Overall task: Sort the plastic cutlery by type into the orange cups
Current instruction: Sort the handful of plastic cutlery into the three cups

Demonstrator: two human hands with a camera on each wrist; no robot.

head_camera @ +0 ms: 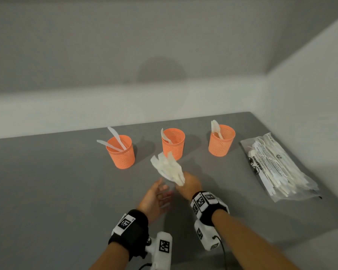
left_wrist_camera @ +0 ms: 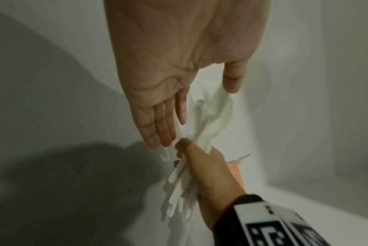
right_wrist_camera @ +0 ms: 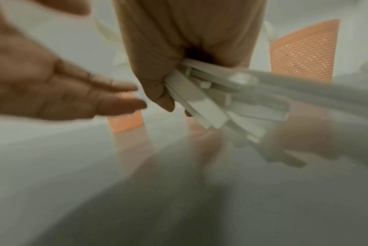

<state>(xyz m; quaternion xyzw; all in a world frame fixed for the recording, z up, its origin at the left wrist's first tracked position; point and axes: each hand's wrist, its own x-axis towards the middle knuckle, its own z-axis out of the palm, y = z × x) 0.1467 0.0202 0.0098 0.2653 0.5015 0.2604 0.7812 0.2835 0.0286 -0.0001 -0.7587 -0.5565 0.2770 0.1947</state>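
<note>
Three orange mesh cups stand in a row on the grey table: the left cup [head_camera: 121, 152] holds two white knives, the middle cup [head_camera: 174, 143] one white piece, and the right cup [head_camera: 221, 141] white spoons. My right hand [head_camera: 189, 185] grips a bunch of white plastic cutlery [head_camera: 168, 168] by the handles, heads fanned up just in front of the middle cup. The wrist views show the same bunch [left_wrist_camera: 208, 119] [right_wrist_camera: 210, 99] in that fist [right_wrist_camera: 157, 74]. My left hand [head_camera: 156, 199] is beside it with straight fingers [left_wrist_camera: 157, 126], holding nothing.
A clear plastic bag [head_camera: 277, 166] with more white cutlery lies at the table's right side near the wall. Walls close the table at the back and right. Bare grey tabletop [head_camera: 47, 191] stretches to the left and front.
</note>
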